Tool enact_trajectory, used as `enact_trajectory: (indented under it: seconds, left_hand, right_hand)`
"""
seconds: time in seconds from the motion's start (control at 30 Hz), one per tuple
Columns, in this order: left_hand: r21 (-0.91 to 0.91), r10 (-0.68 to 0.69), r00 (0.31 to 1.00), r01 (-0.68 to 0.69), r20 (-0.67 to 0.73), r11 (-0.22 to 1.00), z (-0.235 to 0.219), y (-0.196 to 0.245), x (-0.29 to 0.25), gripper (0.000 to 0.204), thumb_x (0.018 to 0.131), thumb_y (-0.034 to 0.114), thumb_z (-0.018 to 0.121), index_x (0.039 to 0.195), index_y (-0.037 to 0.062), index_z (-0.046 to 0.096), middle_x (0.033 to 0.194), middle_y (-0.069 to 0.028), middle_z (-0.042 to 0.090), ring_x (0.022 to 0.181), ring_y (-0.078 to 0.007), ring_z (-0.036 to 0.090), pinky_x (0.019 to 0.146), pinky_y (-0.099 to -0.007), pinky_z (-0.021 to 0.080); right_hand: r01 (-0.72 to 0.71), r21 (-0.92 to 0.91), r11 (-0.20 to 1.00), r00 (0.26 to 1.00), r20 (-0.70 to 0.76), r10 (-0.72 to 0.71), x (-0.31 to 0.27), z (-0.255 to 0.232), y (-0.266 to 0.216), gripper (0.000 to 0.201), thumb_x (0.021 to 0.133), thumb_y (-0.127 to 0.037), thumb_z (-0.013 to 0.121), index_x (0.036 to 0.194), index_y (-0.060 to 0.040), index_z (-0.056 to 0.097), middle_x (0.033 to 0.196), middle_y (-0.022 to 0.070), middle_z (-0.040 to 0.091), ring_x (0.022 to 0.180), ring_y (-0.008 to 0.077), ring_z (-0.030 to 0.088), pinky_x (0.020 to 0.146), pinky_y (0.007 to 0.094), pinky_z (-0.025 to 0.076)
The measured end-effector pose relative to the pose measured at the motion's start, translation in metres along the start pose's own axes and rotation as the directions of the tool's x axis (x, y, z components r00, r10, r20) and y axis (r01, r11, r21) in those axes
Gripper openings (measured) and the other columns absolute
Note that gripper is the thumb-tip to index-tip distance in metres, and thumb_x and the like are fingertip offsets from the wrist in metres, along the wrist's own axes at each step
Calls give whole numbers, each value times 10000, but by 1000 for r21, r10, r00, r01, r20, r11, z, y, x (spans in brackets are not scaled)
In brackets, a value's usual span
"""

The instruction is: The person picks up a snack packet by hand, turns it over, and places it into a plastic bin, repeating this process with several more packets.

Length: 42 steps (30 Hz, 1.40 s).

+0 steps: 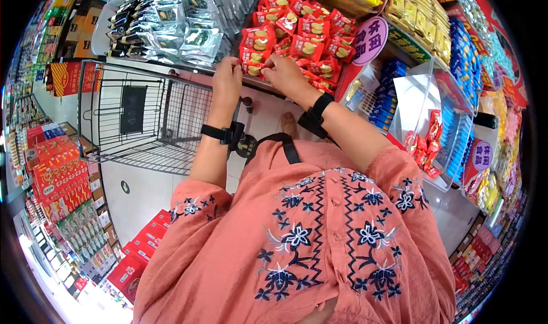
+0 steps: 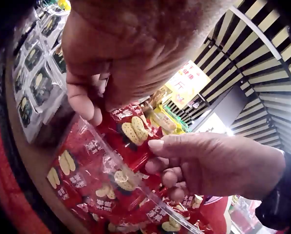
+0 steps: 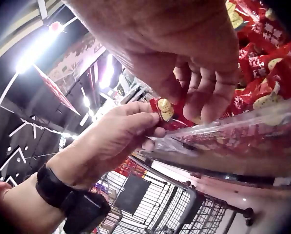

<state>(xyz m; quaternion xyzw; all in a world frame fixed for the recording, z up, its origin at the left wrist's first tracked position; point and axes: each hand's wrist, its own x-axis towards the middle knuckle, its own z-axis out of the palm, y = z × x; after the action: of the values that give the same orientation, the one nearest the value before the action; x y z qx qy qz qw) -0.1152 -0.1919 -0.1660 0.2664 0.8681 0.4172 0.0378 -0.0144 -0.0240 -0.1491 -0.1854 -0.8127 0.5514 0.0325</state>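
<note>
Near the front edge of the display bin, my left hand [image 1: 227,85] and right hand [image 1: 290,80] hold a small red snack packet [image 2: 131,134] printed with yellow oval biscuits. In the left wrist view, the left hand [image 2: 111,63] pinches one side of it, and the right hand [image 2: 208,158] has thumb and fingers at the other. The packet is stretched between them, just over the clear bin wall [image 2: 126,170]. Many matching red packets [image 1: 311,47] are heaped behind and below. In the right wrist view the right hand [image 3: 184,63] partly hides the packet.
Silver-and-dark packets [image 1: 200,41] fill the compartment to the left. A wire shopping cart [image 1: 142,158] stands at the left, below the shelf. On the right are a round purple sign [image 1: 370,40], blue packages [image 1: 388,90] and a clear bin with red packets [image 1: 425,147].
</note>
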Motion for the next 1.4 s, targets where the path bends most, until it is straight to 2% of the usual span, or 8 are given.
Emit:
enact_trajectory:
  seconds: [0.07,0.17,0.3,0.67,0.8,0.9,1.2,1.4]
  left_hand:
    - [80,90,996,-88,-22,993,2,-5,0,233,910,45,652,1124,-24,591,924,-150,661,802,-200,647,719,-349,530]
    - [-50,-3,1000,4,14,999,-3,16,-5,399,878,71,701,1240,-6,553,1012,-175,642,833,-248,647,765,-371,533]
    - [20,9,996,-11,93,1000,-9,41,-11,584,813,60,769,1330,29,500,1133,-207,575,874,-308,617,807,-377,530]
    - [279,168,984,-177,56,944,0,35,-13,517,794,32,757,1260,0,537,1151,-213,557,1037,-403,579,882,-448,503]
    - [370,223,973,-226,50,901,-9,41,-19,504,789,76,775,1232,-22,553,1133,-207,566,1052,-400,575,895,-449,496]
    - [305,131,991,-119,-19,945,-11,51,-19,477,837,118,760,1261,23,564,1191,-209,559,1067,-388,585,888,-429,508]
    - [166,216,976,-220,41,961,-2,45,-13,269,879,63,687,1140,53,624,1092,-194,561,993,-386,598,827,-437,517]
    - [220,124,991,-131,47,967,-1,46,-10,305,869,72,701,1164,60,622,1111,-189,557,992,-389,606,821,-440,525]
  right_hand:
    - [8,-54,999,1000,-15,-9,1,-1,0,211,857,-183,645,954,4,641,845,238,674,821,412,661,727,499,508]
    - [87,-185,979,993,-58,-99,1,-1,-2,243,857,-190,670,960,21,608,794,241,656,741,391,658,660,450,501]
    - [68,-215,974,995,-59,-82,-1,1,-6,243,852,-187,672,962,11,584,848,253,651,821,434,639,699,488,493]
    - [195,-447,873,976,4,-216,-3,0,-9,178,840,-126,617,960,4,605,948,222,665,888,404,662,744,512,529]
    - [169,-434,885,985,42,-167,-7,0,-8,189,857,-152,611,967,2,621,934,223,664,880,405,660,747,508,529]
    - [115,-378,919,993,19,-116,-6,-2,-10,197,867,-167,609,974,-3,630,927,222,665,878,408,661,742,510,530]
    - [189,-437,879,981,47,-188,-6,5,-1,165,874,-156,601,916,-6,657,909,215,683,864,408,675,733,520,533]
    - [166,-362,917,986,44,-160,-12,1,-1,188,872,-184,613,926,-4,616,898,226,654,858,416,641,732,521,496]
